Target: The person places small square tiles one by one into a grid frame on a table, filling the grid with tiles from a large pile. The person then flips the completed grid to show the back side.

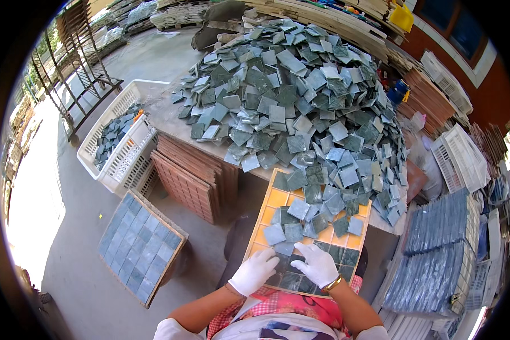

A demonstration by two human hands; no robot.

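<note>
A yellow grid board [277, 197] lies in front of me, its near rows filled with dark green square stone tiles [290, 281]. Loose grey-green tiles [298, 209] are scattered over its middle and far part. Above the board's near left part is my left hand [255, 273] in a white glove, fingers slightly bent and apart, its fingertips close to the tiles. My right hand [316, 265], also white-gloved, reaches over the filled rows with thumb and fingers spread. No tile shows in either hand. The palms hide some cells beneath them.
A large heap of tiles [277, 113] covers the table beyond the board. To the left stand a white crate [90, 148] with tiles, stacked brown grid boards [184, 184] and a stack topped with laid tiles [139, 243]. Wrapped tile stacks [428, 266] stand at right.
</note>
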